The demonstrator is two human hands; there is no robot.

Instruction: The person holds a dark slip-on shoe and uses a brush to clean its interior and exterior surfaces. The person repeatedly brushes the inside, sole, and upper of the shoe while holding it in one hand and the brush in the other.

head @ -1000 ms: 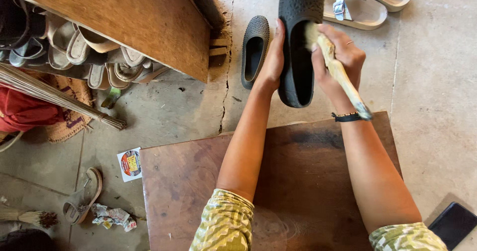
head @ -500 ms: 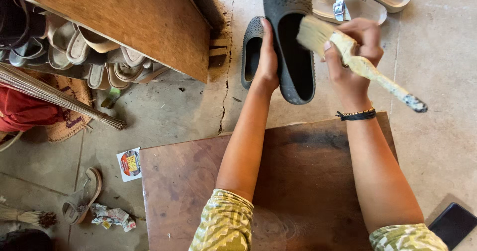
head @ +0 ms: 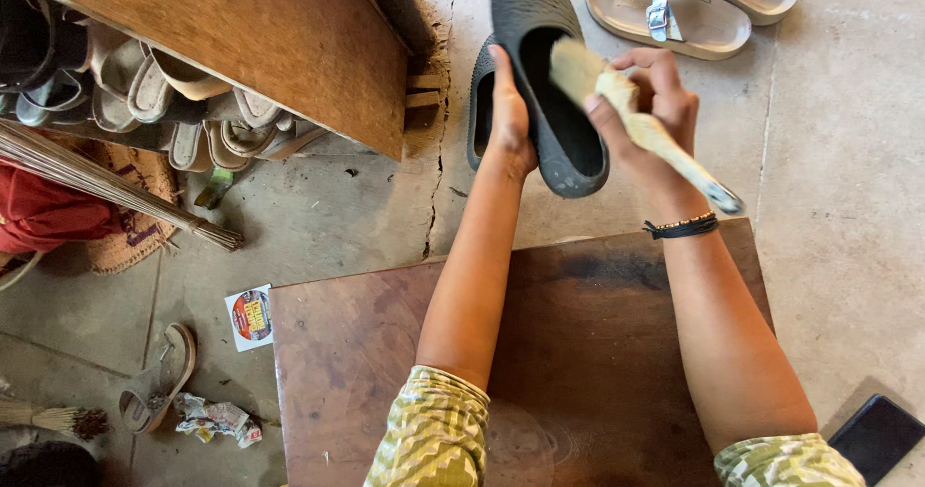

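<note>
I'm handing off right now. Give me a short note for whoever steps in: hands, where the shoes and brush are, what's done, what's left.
Left hand: grips the dark slip-on shoe by its edge, holding it up over the floor.
Right hand: holds the pale brush, bristles inside the shoe's opening.
Second dark shoe: on the floor behind the held one.
Wooden board: under the forearms.
Done: brush at work inside the held shoe.
Left: probably the rest of it, and seemingly the second shoe.
</note>
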